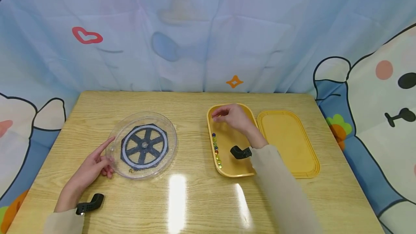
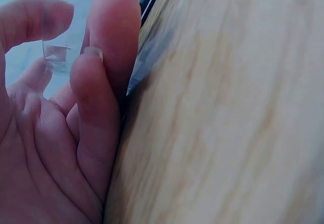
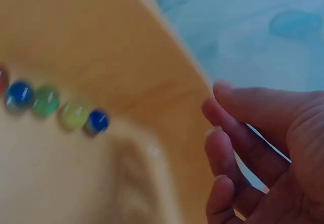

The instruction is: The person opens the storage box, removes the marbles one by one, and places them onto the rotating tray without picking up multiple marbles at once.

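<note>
Against the left wall of the yellow tray (image 1: 231, 143), 1 row of marbles (image 1: 216, 148) lies, probably kept from rolling. Over the far end, thumb and forefinger of the right hand (image 1: 236, 119) nearly meet; I cannot tell whether they pinch anything. The left hand (image 1: 91, 167) touches the clear dish (image 1: 173, 143), likely steadying it.

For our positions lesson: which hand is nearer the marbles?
Right. The right hand is over the tray, just beyond the marbles; the left hand touches the dish, well to their left.
</note>
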### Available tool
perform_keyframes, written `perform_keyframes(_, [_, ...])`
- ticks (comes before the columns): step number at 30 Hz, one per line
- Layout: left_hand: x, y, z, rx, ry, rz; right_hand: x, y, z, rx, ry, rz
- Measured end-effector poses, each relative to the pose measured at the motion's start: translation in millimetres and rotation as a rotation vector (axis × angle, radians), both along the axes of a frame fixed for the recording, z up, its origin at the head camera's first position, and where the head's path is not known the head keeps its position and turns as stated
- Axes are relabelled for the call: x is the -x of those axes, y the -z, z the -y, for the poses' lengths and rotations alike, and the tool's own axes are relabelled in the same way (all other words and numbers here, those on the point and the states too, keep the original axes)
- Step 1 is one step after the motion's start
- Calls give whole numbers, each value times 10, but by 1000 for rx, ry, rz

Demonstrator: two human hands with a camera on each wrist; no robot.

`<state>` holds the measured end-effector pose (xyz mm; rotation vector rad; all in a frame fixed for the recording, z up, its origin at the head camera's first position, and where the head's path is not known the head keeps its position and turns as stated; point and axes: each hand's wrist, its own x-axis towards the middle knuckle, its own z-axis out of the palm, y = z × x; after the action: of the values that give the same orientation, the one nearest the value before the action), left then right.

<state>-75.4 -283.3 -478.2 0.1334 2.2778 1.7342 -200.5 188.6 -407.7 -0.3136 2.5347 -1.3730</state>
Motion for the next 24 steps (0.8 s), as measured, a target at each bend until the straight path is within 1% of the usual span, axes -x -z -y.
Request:
perform_keyframes(3, [1, -5, 1, 1, 0, 3, 34, 81, -48, -40, -35, 58])
perform_keyframes(5, [1, -9, 6, 0, 0, 1, 66, 151, -68, -60, -77, 100])
perform_keyframes(7, [-5, -15, 15, 5, -2, -1, 100, 228, -83, -75, -135, 140])
perform_keyframes(10, [-20, -21, 26, 12, -4, 1, 141, 326, -98, -103, -213, 176])
perform_keyframes(12, [-29, -23, 31, 21, -8, 2, 161, 370, -105, -113, -246, 185])
perform_keyframes(17, [-32, -23, 23, 19, -12, 0, 176, 395, -106, -125, -261, 197])
perform_keyframes(24, [-20, -9, 2, 0, -2, -4, 153, 387, -102, -169, -254, 203])
